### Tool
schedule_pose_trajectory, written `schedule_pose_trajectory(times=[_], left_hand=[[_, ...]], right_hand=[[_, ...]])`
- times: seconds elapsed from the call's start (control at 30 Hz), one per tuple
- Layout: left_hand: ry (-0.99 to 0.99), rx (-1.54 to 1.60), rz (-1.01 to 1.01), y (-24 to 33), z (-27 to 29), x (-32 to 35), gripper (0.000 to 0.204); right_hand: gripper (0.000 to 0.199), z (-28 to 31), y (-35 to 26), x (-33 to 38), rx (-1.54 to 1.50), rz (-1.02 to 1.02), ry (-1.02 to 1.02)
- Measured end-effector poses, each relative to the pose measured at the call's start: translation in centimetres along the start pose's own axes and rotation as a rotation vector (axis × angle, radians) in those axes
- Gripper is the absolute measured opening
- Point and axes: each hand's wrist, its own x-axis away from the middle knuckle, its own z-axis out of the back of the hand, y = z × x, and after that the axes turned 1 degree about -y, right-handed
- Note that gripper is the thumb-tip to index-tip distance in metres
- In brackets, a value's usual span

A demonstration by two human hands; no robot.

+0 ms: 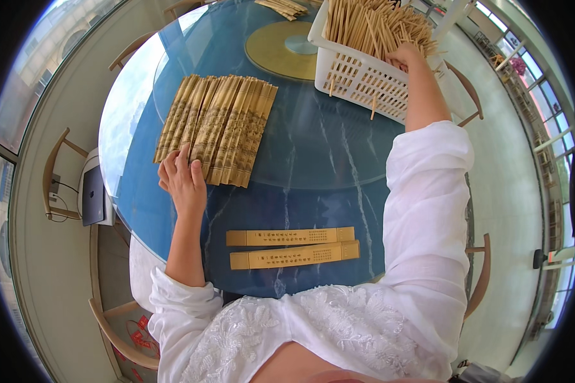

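Hands: left (184, 182) flat on sleeves (216, 127), right (406, 56) (arm outstretched) gripping chopsticks (370, 25) in basket (358, 80).

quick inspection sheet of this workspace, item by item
surface: round blue marbled glass-topped table with a gold turntable disc
job's things: fanned row of tan paper chopstick sleeves; white slotted plastic basket of wooden chopsticks; two sleeves lying flat near the body
clutter: more sleeves at the far edge
hands: left hand rests on the fanned row; right hand reaches into the chopsticks
cables: thin cable on a chair by a laptop
surroundings: wooden chairs, windows
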Motion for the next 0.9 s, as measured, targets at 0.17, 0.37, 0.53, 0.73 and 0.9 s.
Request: schedule_pose_trajectory(times=[0.17,0.37,0.53,0.73,0.9], left_hand=[[0.021,-0.004,-0.019,0.0,-0.1,-0.2,0.044],[0.045,0.009,-0.028,-0.1,0.5,-0.1,0.040],[0.084,0.000,-0.057,-0.3,0.8,0.0,0.037],[0.136,0.009,-0.088,-0.3,0.9,0.0,0.035],[0.199,0.090,-0.145,0.0,0.8,-0.1,0.034]], right_hand=[[0.041,0.0,1.2,-0.8,0.031,0.003,-0.055],[0.035,-0.9,-0.2,0.5,0.090,0.022,0.016],[0.033,-0.6,-1.1,0.3,0.109,-0.036,0.002],[0.025,1.1,-0.4,2.9,-0.238,0.009,0.576],[0.025,6.8,-1.4,11.4,-0.646,0.377,1.043]])
